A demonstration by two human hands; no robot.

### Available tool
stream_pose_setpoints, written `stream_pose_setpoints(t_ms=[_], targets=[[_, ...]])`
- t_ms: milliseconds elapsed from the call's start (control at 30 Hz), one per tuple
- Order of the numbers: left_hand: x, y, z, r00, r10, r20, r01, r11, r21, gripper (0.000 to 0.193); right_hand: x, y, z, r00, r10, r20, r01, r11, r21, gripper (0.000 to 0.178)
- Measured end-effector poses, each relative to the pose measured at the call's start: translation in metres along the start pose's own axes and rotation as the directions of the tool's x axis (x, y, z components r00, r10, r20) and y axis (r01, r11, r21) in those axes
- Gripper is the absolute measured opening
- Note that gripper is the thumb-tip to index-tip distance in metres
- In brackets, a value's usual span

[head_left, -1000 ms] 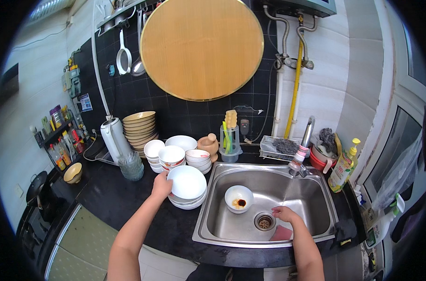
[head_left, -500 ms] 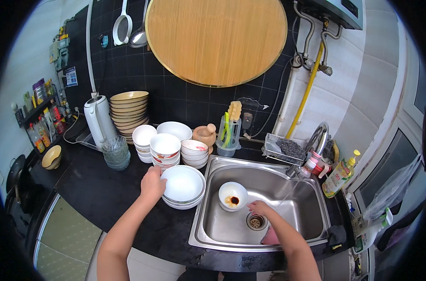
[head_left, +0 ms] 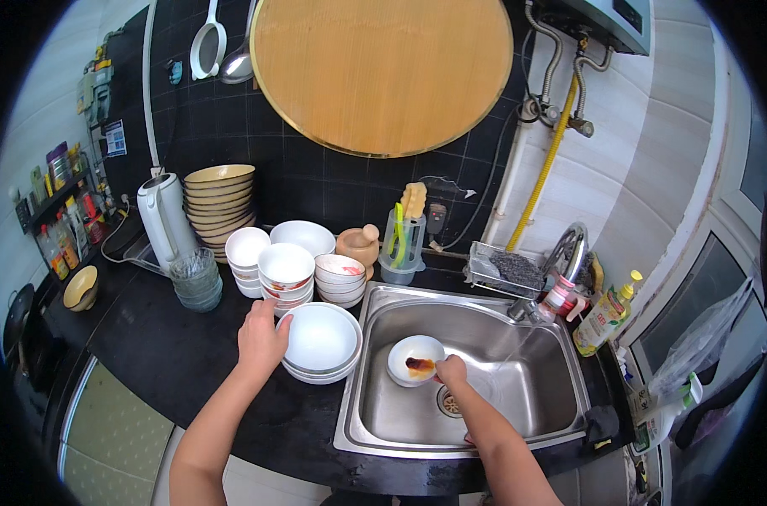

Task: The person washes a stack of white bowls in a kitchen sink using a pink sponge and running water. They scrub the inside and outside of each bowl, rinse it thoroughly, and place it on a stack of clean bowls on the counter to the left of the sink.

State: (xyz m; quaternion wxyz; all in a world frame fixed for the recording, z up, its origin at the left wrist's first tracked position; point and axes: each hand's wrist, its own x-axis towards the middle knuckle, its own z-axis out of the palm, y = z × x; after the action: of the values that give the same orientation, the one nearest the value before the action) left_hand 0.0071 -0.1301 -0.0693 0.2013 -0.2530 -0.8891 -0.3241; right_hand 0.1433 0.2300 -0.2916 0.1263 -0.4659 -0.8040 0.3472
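My left hand [head_left: 263, 336] is at the left edge of a stack of shallow white bowls [head_left: 320, 339] on the counter. Its thumb lies against the rim, with the fingers apart from it and pointing toward a stack of smaller white bowls [head_left: 286, 268]. In the sink [head_left: 518, 405], my right hand [head_left: 453, 371] is closed on the right rim of a small white bowl [head_left: 409, 350]. Dark brown liquid with a yellowish edge lies inside that bowl, which seems to sit on another one. The drain [head_left: 449, 405] is partly behind my right hand.
Water runs from the faucet [head_left: 531, 310]. Behind the sink stand a wire rack [head_left: 501, 270], a utensil holder [head_left: 402, 253] and a wooden mortar [head_left: 358, 246]. A yellow-capped soap bottle [head_left: 604, 320] is at right. Glass bowls [head_left: 195, 280], cream bowls [head_left: 220, 207] and a white kettle [head_left: 166, 221] are at left.
My right hand has moved up and left onto the small bowl's rim; the dark liquid has spread inside it. My left hand's fingers have straightened somewhat. The view has shifted slightly.
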Motion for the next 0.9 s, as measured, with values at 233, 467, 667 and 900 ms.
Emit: stream_pose_setpoints(t_ms=[233,467,667,900], targets=[[0.002,0.024,-0.014,0.960,0.192,-0.202,-0.194,0.981,0.010,0.029,0.037,0.057,-0.034,0.999,0.029,0.022,-0.034,0.958,0.285,0.024],[-0.008,0.077,-0.008,0.837,0.467,-0.287,-0.515,0.849,-0.121,0.020,-0.010,0.057,-0.138,0.984,0.021,0.174,-0.088,0.918,0.388,0.012],[-0.027,0.139,0.037,0.794,0.574,-0.200,-0.604,0.703,-0.376,0.013,-0.016,0.072,-0.146,0.986,0.123,0.116,-0.161,0.896,0.415,0.010],[-0.050,0.181,0.115,0.827,0.559,0.049,-0.449,0.711,-0.541,0.008,-0.001,0.107,-0.160,0.893,0.266,0.363,-0.412,0.807,0.422,0.014]])
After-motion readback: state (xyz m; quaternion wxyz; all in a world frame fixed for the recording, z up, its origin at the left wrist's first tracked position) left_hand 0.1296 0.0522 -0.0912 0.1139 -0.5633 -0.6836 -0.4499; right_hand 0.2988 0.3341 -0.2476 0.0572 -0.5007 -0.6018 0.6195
